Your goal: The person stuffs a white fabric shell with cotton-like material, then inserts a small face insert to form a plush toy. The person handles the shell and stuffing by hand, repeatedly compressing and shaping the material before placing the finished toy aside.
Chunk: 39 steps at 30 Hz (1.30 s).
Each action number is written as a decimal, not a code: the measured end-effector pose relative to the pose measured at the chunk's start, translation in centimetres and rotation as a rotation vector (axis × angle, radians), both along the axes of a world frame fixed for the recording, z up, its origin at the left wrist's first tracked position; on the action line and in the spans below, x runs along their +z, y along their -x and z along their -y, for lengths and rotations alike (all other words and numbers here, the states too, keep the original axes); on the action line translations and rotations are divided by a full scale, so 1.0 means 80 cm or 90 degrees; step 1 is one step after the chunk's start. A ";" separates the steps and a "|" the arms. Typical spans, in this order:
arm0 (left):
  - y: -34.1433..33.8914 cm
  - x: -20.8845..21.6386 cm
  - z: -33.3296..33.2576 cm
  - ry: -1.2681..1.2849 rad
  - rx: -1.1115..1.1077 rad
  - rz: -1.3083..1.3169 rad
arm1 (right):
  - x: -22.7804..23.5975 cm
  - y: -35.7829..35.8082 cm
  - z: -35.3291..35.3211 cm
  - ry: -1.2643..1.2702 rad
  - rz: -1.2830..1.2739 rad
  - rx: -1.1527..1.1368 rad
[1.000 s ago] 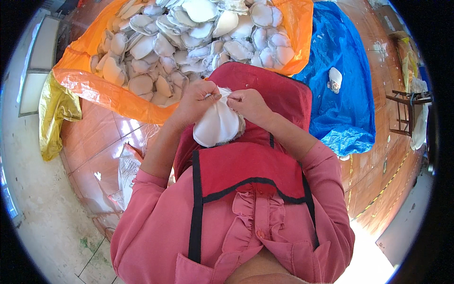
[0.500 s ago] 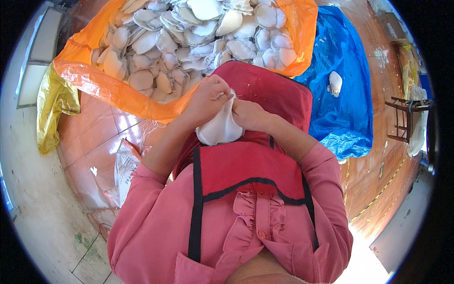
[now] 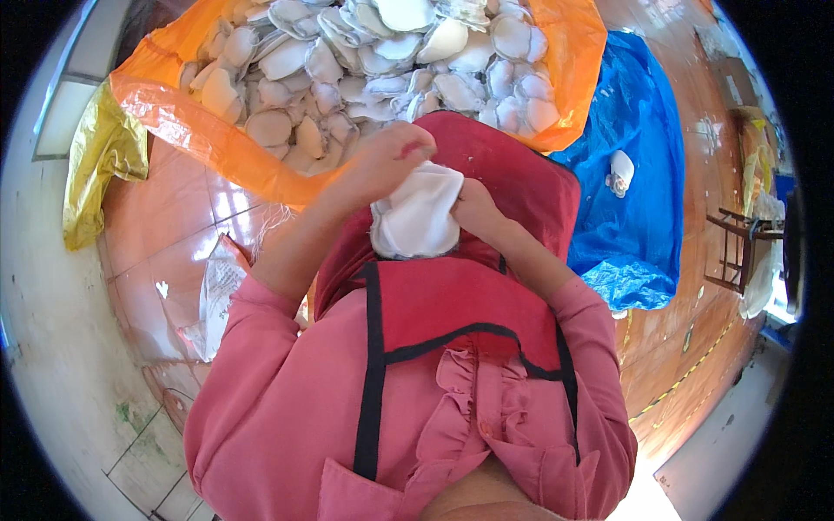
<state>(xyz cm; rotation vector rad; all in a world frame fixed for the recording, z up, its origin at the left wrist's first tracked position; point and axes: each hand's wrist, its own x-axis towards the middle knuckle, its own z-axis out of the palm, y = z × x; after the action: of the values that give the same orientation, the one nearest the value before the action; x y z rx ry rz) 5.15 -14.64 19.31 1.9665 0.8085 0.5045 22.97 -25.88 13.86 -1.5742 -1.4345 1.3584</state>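
Over my lap I hold a white fabric piece (image 3: 419, 213), soft and pouch-like, with a fuzzy lower edge. My right hand (image 3: 476, 211) is closed on its right side, the fingers partly hidden behind the cloth. At its upper left, my left hand (image 3: 395, 162) is curled with the fingers bent at the top of the piece; its fingertips are turned away, and a small red patch shows near the knuckles. Beneath both hands lies a red apron (image 3: 521, 178) with black edging.
A big orange sack (image 3: 578, 61) stands in front, heaped with white rounded fabric pieces (image 3: 287, 59). To its right lies a blue plastic sheet (image 3: 647, 130) bearing one small white stuffed piece (image 3: 620, 171). A yellow sack (image 3: 104, 165) is at left, a wooden stool (image 3: 738, 247) at far right.
My left hand has lifted slightly and turned over at the top of the fabric piece. The piece now looks more spread out, and the right hand has shifted a little to the right.
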 end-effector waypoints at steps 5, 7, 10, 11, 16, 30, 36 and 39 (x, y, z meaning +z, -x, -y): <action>0.075 -0.004 0.004 0.367 0.044 0.073 | -0.037 -0.007 0.024 0.094 -0.441 -0.179; 0.085 -0.004 0.021 0.491 0.009 0.076 | -0.042 -0.004 0.031 0.123 -0.507 -0.230; 0.068 0.014 0.045 0.487 -0.012 -0.037 | -0.061 -0.005 0.040 0.149 -0.528 -0.283; 0.059 0.016 0.050 0.432 -0.004 -0.083 | -0.057 -0.004 0.040 0.147 -0.518 -0.271; 0.024 0.012 0.077 0.244 0.072 -0.250 | -0.021 -0.010 0.029 0.237 -0.467 -0.209; -0.003 0.034 0.066 0.032 -0.029 -0.360 | -0.049 -0.023 0.017 -0.058 -0.060 0.041; 0.008 0.021 0.051 0.002 -0.059 -0.303 | -0.055 -0.025 0.037 -0.076 0.040 0.066; 0.007 0.026 0.048 -0.015 -0.052 -0.254 | -0.093 -0.032 0.049 0.068 -0.364 -0.060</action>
<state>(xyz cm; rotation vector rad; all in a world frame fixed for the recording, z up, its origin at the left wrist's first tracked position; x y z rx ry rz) 4.56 -18.48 21.41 2.1446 0.9631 0.0705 25.55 -29.84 6.44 -1.1571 -0.9407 1.6735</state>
